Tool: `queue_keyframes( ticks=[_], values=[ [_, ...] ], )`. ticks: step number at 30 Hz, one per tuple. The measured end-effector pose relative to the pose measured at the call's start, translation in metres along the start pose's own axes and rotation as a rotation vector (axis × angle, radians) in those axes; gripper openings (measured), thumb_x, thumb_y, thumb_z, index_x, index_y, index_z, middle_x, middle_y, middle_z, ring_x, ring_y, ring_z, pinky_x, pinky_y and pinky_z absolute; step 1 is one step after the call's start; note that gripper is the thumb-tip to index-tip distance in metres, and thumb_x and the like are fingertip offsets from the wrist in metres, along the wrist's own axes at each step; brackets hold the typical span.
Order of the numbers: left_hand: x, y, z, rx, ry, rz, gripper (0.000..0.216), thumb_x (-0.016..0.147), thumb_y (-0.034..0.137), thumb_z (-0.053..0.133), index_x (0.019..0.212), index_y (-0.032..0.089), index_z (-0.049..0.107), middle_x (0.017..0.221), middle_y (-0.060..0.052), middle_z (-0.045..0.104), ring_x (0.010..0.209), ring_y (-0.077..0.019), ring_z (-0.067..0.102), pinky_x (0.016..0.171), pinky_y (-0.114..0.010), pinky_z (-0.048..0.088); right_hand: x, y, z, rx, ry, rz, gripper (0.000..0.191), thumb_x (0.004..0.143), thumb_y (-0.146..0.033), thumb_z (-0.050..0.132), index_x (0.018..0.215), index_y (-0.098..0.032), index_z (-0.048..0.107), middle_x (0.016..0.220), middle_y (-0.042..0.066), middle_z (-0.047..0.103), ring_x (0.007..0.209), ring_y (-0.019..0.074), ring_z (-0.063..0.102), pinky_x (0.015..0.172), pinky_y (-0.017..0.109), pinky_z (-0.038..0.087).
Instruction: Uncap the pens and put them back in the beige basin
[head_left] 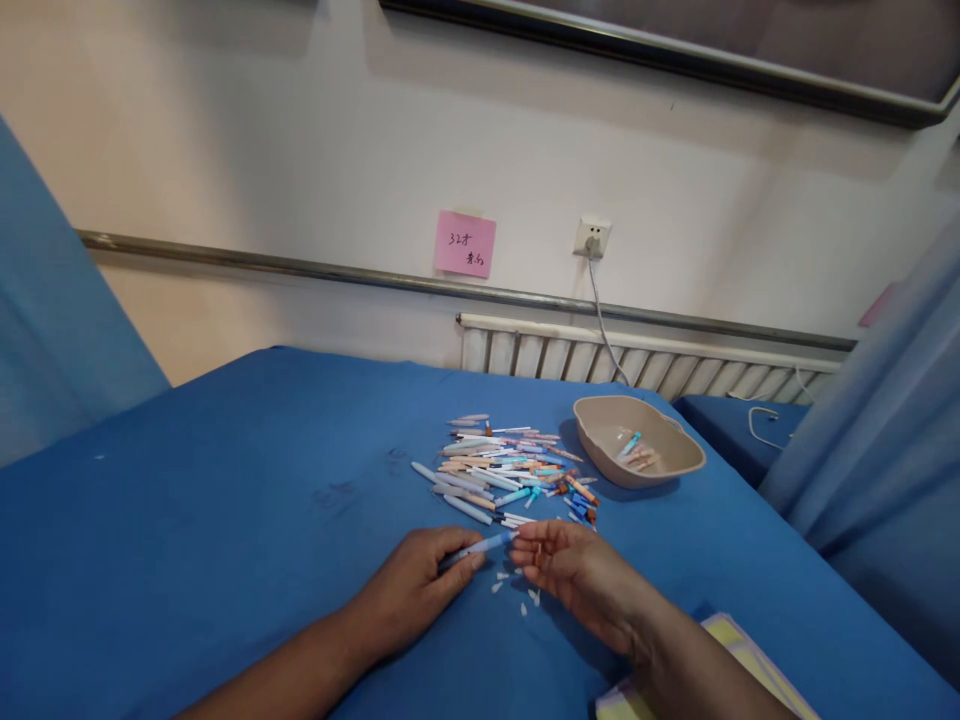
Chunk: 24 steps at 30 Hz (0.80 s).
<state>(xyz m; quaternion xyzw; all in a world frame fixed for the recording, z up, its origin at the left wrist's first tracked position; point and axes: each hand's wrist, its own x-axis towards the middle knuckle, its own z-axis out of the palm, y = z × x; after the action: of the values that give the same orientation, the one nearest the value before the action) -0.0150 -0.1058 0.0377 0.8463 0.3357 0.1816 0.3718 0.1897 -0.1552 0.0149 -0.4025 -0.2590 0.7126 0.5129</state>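
My left hand grips a light blue pen between thumb and fingers, its end pointing right. My right hand is closed at that end, fingertips curled in against it. Whatever those fingertips pinch is too small to make out. Below the pen, several small white pointed pieces lie scattered on the blue cover. Just beyond both hands spreads a loose pile of pens and pen parts in white, grey, orange and blue.
A beige basin with a few pen parts inside stands right of the pile. A yellow and lilac flat item lies under my right forearm. Behind the blue-covered surface are a radiator, a wall rail and a plugged-in cable.
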Motion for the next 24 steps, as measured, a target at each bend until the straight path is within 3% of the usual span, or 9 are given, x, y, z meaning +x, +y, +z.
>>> queue_keyframes(
  ticks=[4,7,11,15,24],
  values=[
    [-0.0002,-0.0019,0.0009,-0.005,-0.003,0.010,0.031,0.092,0.037,0.040,0.088,0.018,0.064,0.082,0.000,0.065,0.076,-0.0150,0.057,0.069,-0.020,0.040,0.0028,0.0024,-0.0024,-0.083,-0.027,-0.046,0.027,0.058,-0.015,0.078,0.082,-0.013,0.066,0.082,0.006,0.068,0.078,0.0147,0.064,0.072,0.025,0.047],
    [-0.0002,-0.0030,0.0015,-0.001,-0.004,0.013,0.032,0.092,0.038,0.039,0.087,0.018,0.064,0.081,0.000,0.065,0.075,-0.0149,0.057,0.068,-0.021,0.040,0.0027,0.0025,-0.0026,-0.125,-0.065,-0.067,0.035,0.059,-0.022,0.081,0.088,-0.013,0.063,0.085,0.006,0.068,0.076,0.0149,0.065,0.070,0.025,0.048],
    [0.0000,-0.0033,0.0014,0.018,-0.007,0.004,0.033,0.092,0.038,0.039,0.085,0.018,0.064,0.078,0.000,0.064,0.072,-0.0151,0.056,0.065,-0.021,0.039,0.0041,0.0041,-0.0021,-0.160,-0.038,-0.127,0.045,0.057,-0.029,0.083,0.092,-0.018,0.056,0.082,0.002,0.067,0.070,0.0168,0.067,0.058,0.025,0.049],
    [0.0001,-0.0026,0.0002,0.023,-0.013,0.002,0.032,0.092,0.038,0.039,0.088,0.018,0.064,0.079,0.001,0.064,0.073,-0.0149,0.056,0.066,-0.021,0.039,0.0081,0.0048,-0.0030,-0.218,-0.013,-0.201,0.048,0.055,-0.036,0.083,0.086,-0.019,0.051,0.066,-0.002,0.063,0.056,0.0167,0.065,0.043,0.021,0.044],
    [-0.0001,-0.0042,-0.0007,0.060,-0.006,0.000,0.030,0.093,0.037,0.039,0.090,0.020,0.064,0.082,0.001,0.064,0.076,-0.0150,0.056,0.067,-0.021,0.039,0.0067,-0.0037,-0.0022,-0.388,0.028,-0.253,0.040,0.061,-0.049,0.075,0.080,-0.014,0.067,0.069,0.002,0.065,0.055,0.0112,0.057,0.051,0.023,0.043]
  ],
)
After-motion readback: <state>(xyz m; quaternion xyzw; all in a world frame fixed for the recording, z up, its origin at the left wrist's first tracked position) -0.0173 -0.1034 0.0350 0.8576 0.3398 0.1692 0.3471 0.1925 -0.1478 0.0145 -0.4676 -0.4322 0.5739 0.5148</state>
